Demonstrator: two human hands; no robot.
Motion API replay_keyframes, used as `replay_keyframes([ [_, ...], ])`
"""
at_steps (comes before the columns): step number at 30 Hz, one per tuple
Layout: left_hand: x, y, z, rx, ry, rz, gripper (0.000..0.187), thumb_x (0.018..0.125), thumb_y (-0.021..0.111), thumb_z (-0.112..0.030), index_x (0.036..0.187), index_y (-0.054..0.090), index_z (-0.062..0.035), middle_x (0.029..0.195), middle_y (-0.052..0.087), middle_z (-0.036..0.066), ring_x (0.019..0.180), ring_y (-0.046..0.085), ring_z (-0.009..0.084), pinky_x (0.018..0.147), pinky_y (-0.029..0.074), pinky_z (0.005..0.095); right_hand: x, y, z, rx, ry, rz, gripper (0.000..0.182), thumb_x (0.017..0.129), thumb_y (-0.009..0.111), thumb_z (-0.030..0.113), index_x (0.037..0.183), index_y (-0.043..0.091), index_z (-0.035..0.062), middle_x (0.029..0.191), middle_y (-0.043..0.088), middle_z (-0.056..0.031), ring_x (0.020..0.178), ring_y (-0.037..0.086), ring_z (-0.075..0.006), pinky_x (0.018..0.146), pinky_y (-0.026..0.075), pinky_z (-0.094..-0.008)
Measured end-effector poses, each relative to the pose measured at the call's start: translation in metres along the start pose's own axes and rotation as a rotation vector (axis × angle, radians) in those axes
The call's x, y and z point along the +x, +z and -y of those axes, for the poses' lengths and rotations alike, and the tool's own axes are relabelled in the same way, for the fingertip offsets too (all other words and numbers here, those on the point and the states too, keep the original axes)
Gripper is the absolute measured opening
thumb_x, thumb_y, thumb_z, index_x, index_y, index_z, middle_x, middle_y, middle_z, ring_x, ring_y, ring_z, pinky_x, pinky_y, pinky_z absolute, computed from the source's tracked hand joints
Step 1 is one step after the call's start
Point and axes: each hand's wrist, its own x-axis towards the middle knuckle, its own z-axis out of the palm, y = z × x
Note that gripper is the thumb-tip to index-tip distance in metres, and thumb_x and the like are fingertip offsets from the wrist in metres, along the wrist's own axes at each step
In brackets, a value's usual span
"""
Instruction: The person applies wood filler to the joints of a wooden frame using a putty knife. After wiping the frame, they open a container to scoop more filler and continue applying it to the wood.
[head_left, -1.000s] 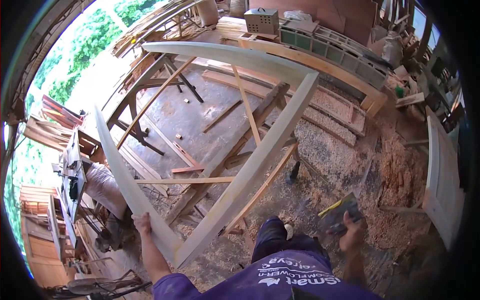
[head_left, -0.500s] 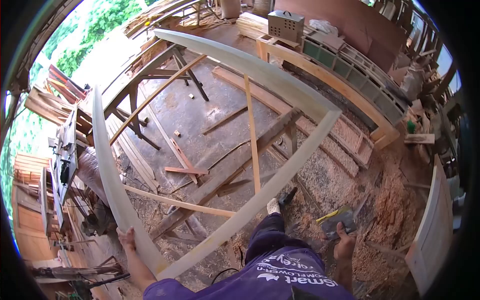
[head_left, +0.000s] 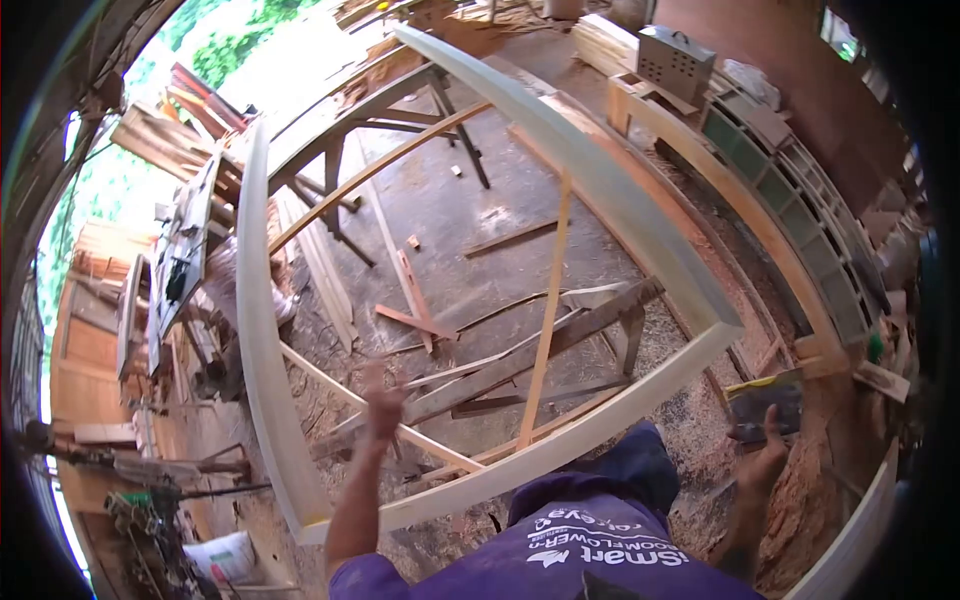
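Observation:
A large wooden frame (head_left: 257, 300) with thin diagonal braces lies across trestles in front of me. Over its near left corner area, my left hand (head_left: 384, 400) is raised with fingers apart, slightly blurred and holding nothing I can see. To the right of the frame, my right hand (head_left: 765, 455) grips a dark flat rectangular pad with a yellow edge (head_left: 768, 408), thumb on its face. The pad's exact kind is not plain. One thin brace (head_left: 548, 320) crosses inside the frame near its right side.
A wooden trestle (head_left: 590, 332) runs under the frame, with another trestle (head_left: 335, 165) at the far end. Wood strips and sawdust cover parts of the floor. A perforated metal box (head_left: 676, 65) and a long green-panelled wooden piece (head_left: 765, 165) stand at the right.
My left hand has let go of the frame's left beam and moved right, over the frame. My right hand has risen with the pad. The view has shifted.

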Motion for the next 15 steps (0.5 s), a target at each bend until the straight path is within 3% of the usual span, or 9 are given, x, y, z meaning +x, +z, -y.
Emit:
replay_keyframes([
  [1, 0.008, -0.005, -0.092, -0.122, -0.325, 0.522, 0.044, 0.092, 0.065, -0.022, 0.127, 0.054, 0.0019, 0.127, 0.057, 0.026, 0.119, 0.054, 0.0402, 0.104, 0.041, 0.0430, 0.013, -0.002, 0.002, -0.008, -0.026, 0.018, 0.038, 0.096, 0.063, 0.025, 0.125, 0.056, 0.0010, 0.112, 0.065, -0.0101, 0.086, 0.068, -0.0229, 0.057, 0.059, -0.0373],
  [2, -0.009, 0.036, -0.089, -0.064, 0.223, 0.427, 0.046, 0.094, 0.065, -0.025, 0.130, 0.053, 0.0009, 0.131, 0.055, 0.027, 0.125, 0.050, 0.0386, 0.106, 0.039, 0.0425, 0.029, -0.006, 0.004, -0.015, -0.053, 0.037, 0.039, 0.096, 0.063, 0.026, 0.124, 0.057, 0.0001, 0.112, 0.066, -0.0099, 0.086, 0.069, -0.0225, 0.058, 0.059, -0.0370],
  [3, -0.018, 0.052, -0.134, -0.192, 0.122, 0.585, 0.053, 0.095, 0.063, -0.029, 0.137, 0.047, -0.0004, 0.132, 0.054, 0.027, 0.126, 0.050, 0.0393, 0.107, 0.039, 0.0439, 0.048, -0.015, 0.001, 0.011, -0.028, 0.103, 0.039, 0.096, 0.064, 0.026, 0.124, 0.057, 0.0001, 0.112, 0.066, -0.0093, 0.087, 0.068, -0.0217, 0.058, 0.058, -0.0367],
  [5, -0.056, 0.091, -0.172, -0.202, 0.158, 0.794, 0.070, 0.098, 0.052, -0.050, 0.144, 0.039, -0.0002, 0.139, 0.047, 0.030, 0.127, 0.048, 0.0443, 0.107, 0.038, 0.0477, 0.071, -0.002, 0.007, 0.028, -0.049, 0.131, 0.039, 0.096, 0.064, 0.026, 0.124, 0.057, -0.0003, 0.110, 0.066, -0.0097, 0.087, 0.068, -0.0221, 0.058, 0.058, -0.0367],
  [6, -0.060, 0.093, -0.200, -0.197, 0.167, 0.946, 0.079, 0.094, 0.056, -0.055, 0.148, 0.032, -0.0018, 0.137, 0.047, 0.031, 0.126, 0.049, 0.0457, 0.108, 0.038, 0.0483, 0.081, 0.004, 0.012, 0.045, -0.079, 0.132, 0.039, 0.096, 0.065, 0.025, 0.124, 0.057, -0.0008, 0.108, 0.067, -0.0102, 0.087, 0.068, -0.0226, 0.058, 0.058, -0.0366],
  [8, -0.067, 0.090, -0.241, 0.044, 0.138, 1.002, 0.086, 0.086, 0.067, -0.055, 0.146, 0.034, -0.0020, 0.129, 0.053, 0.032, 0.117, 0.055, 0.0461, 0.103, 0.043, 0.0491, 0.106, 0.014, 0.024, 0.061, -0.096, 0.148, 0.039, 0.095, 0.065, 0.025, 0.123, 0.057, -0.0009, 0.107, 0.067, -0.0106, 0.086, 0.068, -0.0229, 0.058, 0.057, -0.0366],
  [12, -0.083, 0.102, -0.230, 0.157, -0.005, 0.820, 0.079, 0.074, 0.081, -0.038, 0.135, 0.044, -0.0035, 0.084, 0.065, 0.026, 0.076, 0.066, 0.0422, 0.064, 0.052, 0.0495, 0.166, -0.013, 0.043, 0.151, -0.044, 0.060, 0.035, 0.095, 0.065, 0.022, 0.123, 0.056, 0.0022, 0.108, 0.066, -0.0088, 0.086, 0.067, -0.0236, 0.064, 0.057, -0.0391],
  [14, -0.079, 0.102, -0.256, 0.305, -0.098, 0.703, 0.065, 0.074, 0.081, -0.034, 0.125, 0.053, -0.0051, 0.092, 0.067, 0.021, 0.079, 0.066, 0.0391, 0.067, 0.053, 0.0474, 0.182, -0.014, 0.073, 0.172, -0.068, 0.219, 0.031, 0.098, 0.059, 0.019, 0.125, 0.055, 0.0029, 0.109, 0.066, -0.0102, 0.091, 0.069, -0.0255, 0.066, 0.060, -0.0431],
  [15, -0.080, 0.107, -0.254, 0.307, -0.075, 0.652, 0.069, 0.073, 0.082, -0.036, 0.127, 0.052, -0.0048, 0.095, 0.067, 0.021, 0.084, 0.066, 0.0391, 0.072, 0.052, 0.0473, 0.193, -0.018, 0.081, 0.162, -0.081, 0.266, 0.031, 0.099, 0.056, 0.017, 0.126, 0.054, 0.0021, 0.110, 0.066, -0.0122, 0.093, 0.069, -0.0258, 0.068, 0.061, -0.0444],
])
